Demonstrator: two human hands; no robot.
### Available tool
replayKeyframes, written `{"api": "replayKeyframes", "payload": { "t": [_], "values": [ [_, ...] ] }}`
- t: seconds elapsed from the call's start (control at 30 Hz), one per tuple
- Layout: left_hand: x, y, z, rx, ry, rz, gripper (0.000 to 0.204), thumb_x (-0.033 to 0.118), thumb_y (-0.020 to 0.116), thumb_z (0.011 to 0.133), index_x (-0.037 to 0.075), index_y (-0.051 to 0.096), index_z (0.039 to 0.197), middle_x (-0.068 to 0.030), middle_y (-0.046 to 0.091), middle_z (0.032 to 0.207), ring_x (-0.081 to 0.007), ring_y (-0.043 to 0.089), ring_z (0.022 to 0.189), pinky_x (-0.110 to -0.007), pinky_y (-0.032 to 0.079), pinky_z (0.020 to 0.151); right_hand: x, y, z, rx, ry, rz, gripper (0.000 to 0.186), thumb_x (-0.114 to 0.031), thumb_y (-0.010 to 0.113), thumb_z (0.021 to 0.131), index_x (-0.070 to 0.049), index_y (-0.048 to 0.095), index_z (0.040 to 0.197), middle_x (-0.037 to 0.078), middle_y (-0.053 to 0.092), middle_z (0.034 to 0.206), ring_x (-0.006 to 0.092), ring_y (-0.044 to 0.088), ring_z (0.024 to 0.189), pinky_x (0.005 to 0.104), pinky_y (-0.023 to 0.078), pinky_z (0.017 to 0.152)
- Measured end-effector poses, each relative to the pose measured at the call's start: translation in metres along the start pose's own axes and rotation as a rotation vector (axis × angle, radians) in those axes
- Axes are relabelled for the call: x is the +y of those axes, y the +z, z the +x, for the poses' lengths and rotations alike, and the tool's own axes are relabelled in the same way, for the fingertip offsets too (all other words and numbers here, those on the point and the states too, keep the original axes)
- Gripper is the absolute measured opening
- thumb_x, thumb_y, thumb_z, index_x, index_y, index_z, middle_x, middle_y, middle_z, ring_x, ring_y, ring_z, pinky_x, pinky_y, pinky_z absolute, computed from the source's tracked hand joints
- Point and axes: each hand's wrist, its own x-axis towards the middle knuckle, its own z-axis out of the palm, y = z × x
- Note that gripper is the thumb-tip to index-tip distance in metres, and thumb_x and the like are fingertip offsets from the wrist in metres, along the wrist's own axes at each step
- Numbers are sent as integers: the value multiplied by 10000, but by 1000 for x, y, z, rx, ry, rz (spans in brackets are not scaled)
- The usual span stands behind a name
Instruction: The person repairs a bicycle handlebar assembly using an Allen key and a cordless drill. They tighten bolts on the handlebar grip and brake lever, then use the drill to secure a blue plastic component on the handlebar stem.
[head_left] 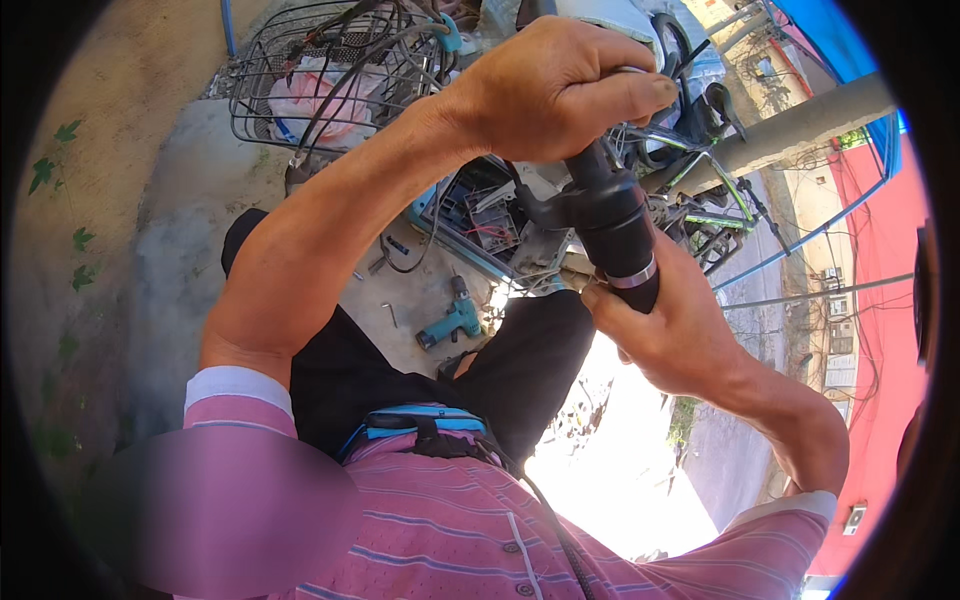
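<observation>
My left hand (pixel 565 95) is closed over the upper end of a black handlebar grip (pixel 610 222), its thumb and fingers curled around the top. The grip has a thick collar with a short black arm jutting left and a silver ring (pixel 634 274) near its lower end. My right hand (pixel 685 325) is wrapped around that lower end, thumb below the ring. Most of its fingers are hidden behind the grip. Both forearms are raised, and the grip stands tilted between the hands.
Beyond my hands are a wire basket (pixel 240 110) holding pink cloth, an opened teal vehicle body (pixel 462 255) with loose wires, and a green-and-black bicycle frame (pixel 735 195). A teal cordless drill (pixel 452 316) and a hex key (pixel 390 313) lie on the ground. A grey pole (pixel 820 125) slants across the right.
</observation>
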Motion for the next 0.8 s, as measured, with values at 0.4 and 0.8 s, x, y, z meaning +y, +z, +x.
{"api": "replayKeyframes", "payload": {
  "t": [0.4, 0.8],
  "values": [
    [8, -8, 1, -71, -5, -43, 356, 303, 530, 989, 36, 660, 793, 8, 468, 529, -65, 454, 490, -255, 349, 474, 21, -20, 19, -639, 178, 683, 304, -170, 750, 825, -29, 508, 942, 56, 538, 631, 114, 505, 455, 274, 409, 438],
    [-31, 5, 5, -62, -177, -266, 350, 279, 527, 992, 37, 620, 758, 2, 527, 600, -88, 486, 550, -269, 393, 522, -15, -30, 15, -141, 180, 163, 257, -152, 692, 855, -9, 523, 986, 95, 556, 634, 158, 522, 481, 315, 451, 489]
  ]
}}
